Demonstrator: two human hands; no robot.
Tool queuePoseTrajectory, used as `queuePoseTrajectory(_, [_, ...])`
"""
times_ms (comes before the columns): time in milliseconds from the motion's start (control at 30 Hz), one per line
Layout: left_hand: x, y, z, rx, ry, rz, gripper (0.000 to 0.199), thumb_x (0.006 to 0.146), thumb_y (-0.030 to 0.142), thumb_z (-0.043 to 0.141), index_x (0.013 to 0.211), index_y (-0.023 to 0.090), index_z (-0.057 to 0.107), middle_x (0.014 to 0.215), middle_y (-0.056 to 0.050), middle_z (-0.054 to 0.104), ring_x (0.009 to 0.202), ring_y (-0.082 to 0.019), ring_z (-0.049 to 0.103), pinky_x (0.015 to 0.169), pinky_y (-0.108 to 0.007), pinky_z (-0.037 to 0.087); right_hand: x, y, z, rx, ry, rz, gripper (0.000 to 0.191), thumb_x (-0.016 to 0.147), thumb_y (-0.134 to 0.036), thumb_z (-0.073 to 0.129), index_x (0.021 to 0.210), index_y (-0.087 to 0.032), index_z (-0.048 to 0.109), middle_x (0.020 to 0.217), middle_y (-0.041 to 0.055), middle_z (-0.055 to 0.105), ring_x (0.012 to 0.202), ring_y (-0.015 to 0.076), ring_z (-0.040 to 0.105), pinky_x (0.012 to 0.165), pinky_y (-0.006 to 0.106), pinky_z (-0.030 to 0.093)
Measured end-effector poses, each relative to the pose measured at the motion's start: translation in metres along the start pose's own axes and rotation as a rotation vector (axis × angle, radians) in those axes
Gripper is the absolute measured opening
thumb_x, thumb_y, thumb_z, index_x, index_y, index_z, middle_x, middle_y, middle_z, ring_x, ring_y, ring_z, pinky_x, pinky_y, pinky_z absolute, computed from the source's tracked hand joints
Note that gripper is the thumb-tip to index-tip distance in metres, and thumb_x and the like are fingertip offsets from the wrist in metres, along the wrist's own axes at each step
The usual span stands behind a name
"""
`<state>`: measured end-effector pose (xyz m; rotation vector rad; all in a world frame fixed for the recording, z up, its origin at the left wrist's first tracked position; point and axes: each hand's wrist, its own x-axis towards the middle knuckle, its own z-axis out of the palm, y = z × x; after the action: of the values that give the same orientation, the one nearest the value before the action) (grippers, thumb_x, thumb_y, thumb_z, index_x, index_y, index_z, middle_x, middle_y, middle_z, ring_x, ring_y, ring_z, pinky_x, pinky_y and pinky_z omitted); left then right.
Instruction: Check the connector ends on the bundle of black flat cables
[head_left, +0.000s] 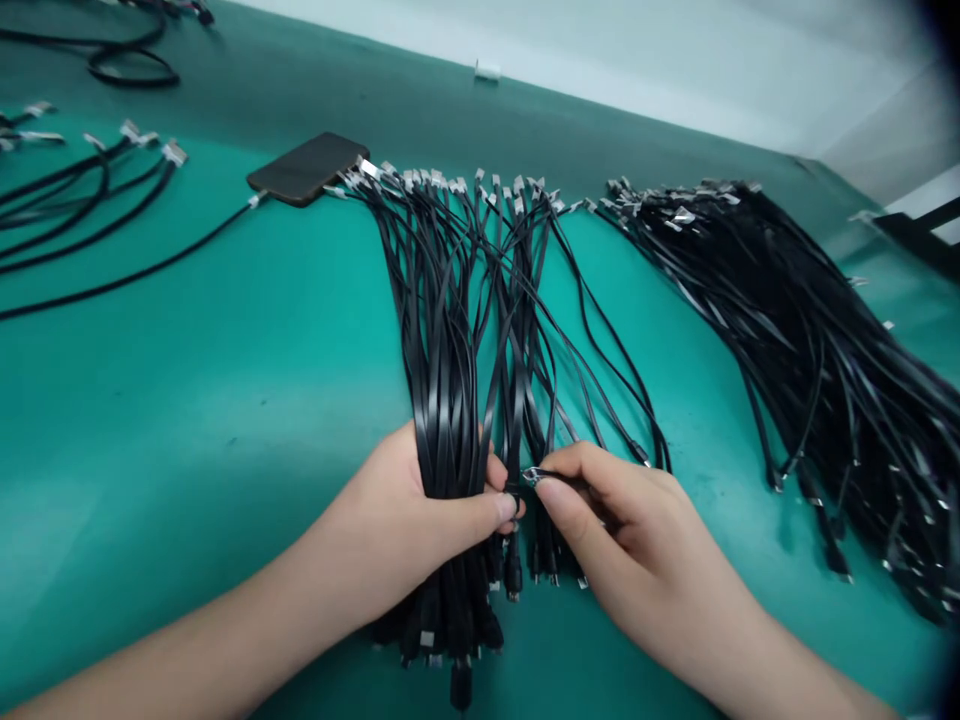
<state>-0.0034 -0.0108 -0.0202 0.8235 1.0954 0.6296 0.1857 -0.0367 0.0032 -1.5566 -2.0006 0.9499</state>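
The left hand (412, 522) grips one bundle of flat black cables (448, 420). The right hand (626, 525) pinches one thin, shiny-tipped strip (532, 476).

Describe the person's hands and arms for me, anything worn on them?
The left hand and right hand wear no gloves, and no rings show on the visible fingers. The forearms show no sleeves, watch or bracelet.

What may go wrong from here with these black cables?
Loose cables cross one another beside the bundle, so they may tangle. The left hand holds many cables at once; some could slip out. The phone lies close to the plugs, so a tugged cable might nudge it.
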Motion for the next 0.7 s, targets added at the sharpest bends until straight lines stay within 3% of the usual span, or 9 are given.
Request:
queuePoseTrajectory(433, [-0.0014, 0.0025, -0.0001, 0.082, 0.025, -0.014, 0.019, 0.069, 0.024, 0.079, 0.077, 0.021, 0.062, 0.067, 0.001, 0.071, 0.068, -0.02, 0.068, 0.062, -0.029, 0.051, -0.0035, 0.0002, 0.0006, 0.007, -0.039, 0.034, 0.026, 0.102, -0.034, 0.051, 0.082, -0.022, 0.062, 0.055, -0.0049, 0.052, 0.043, 0.0097, 0.043, 0.039, 0.024, 0.028])
queuePoseTrajectory(700, [-0.0033, 0.0029, 0.0012, 0.168, 0.083, -0.009, 0.021, 0.068, 0.027, 0.079, 0.077, 0.021, 0.061, 0.066, 0.003, 0.063, 0.063, -0.016, 0.058, 0.055, -0.026, 0.045, 0.0005, -0.0013, 0.0017, -0.042, -0.033, 0.026, 0.026, 0.101, -0.035, 0.052, 0.08, -0.022, 0.062, 0.053, -0.0047, 0.051, 0.043, 0.0106, 0.042, 0.039, 0.025, 0.028])
